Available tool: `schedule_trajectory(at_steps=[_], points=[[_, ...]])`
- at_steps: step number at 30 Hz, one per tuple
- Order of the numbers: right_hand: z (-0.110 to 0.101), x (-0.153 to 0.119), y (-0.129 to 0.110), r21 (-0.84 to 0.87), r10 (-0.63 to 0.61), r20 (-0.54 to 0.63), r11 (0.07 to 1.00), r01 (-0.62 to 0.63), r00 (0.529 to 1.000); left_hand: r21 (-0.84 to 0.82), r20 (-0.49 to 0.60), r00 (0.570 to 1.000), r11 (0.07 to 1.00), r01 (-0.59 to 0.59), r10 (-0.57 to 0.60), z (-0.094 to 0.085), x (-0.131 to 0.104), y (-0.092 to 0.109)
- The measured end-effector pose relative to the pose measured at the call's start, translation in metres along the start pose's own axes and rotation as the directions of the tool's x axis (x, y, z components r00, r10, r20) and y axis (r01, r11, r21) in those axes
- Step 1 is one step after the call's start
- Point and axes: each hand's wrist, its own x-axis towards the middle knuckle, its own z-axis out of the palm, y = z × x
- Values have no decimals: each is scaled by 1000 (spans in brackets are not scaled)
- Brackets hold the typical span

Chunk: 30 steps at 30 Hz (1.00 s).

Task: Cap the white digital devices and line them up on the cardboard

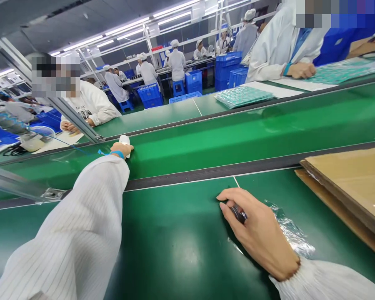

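Two hands: left hand grips white part (perhaps plastic).

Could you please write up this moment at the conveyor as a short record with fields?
Left hand: reached out onto the green belt, grip closed on a small white object.
Right hand: resting on the near green table, a small dark object under the fingers.
Beside right hand: crinkled clear plastic bag.
Right edge: flat cardboard sheets.
Across the belt: people in white coats, stacked green trays.
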Motion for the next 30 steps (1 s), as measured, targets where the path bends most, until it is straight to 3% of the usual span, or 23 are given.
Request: schedule_trajectory(at_steps=[4, 7, 9, 10, 12, 13, 14, 15, 17, 21, 25, 27, 30], points=[[-1, 1, -1, -5, -25, -17, 1000, 25, 1000, -97, 45, 999, 995, 4, 0, -2, -42, 15], [-2, 1, -1, -2, -53, -31, 999, 53, 998, -240, 181, 971, 965, -108, 154, -14, -88, 32], [-3, 1, -2, -16, -89, -53, 996, 88, 995, -324, 299, 912, 929, -180, 281, -28, -126, 42], [-3, 1, -2, -33, -108, -75, 994, 106, 991, -360, 373, 856, 906, -221, 357, -36, -147, 45], [-4, 0, -1, -88, -144, -121, 987, 134, 982, -431, 547, 632, 832, -348, 548, -48, -192, 47], [-4, -1, -1, -120, -159, -141, 982, 142, 977, -437, 594, 542, 804, -403, 594, -52, -215, 45], [-5, -1, 0, -149, -171, -154, 978, 148, 973, -429, 620, 481, 781, -453, 620, -53, -237, 42], [-5, -1, 1, -172, -181, -155, 973, 154, 971, -405, 629, 457, 767, -497, 629, -52, -257, 37], [-4, -2, 4, -202, -188, -126, 966, 160, 974, -362, 606, 476, 755, -547, 637, -45, -290, 27], [-3, -4, 12, -257, -178, -58, 953, 157, 982, -472, 414, 641, 754, -457, 647, -32, -320, 9], [-5, -6, 15, -360, -203, -97, 920, 156, 974, -595, 354, 828, 788, -159, 434, -41, -311, -7], [-6, -8, 12, -399, -239, -131, 901, 169, 962, -573, 342, 890, 818, -58, 302, -49, -300, -18], [-2, -10, 0, -409, -321, -62, 872, 269, 945, -428, 274, 946, 903, -40, 171, -54, -286, -36]])
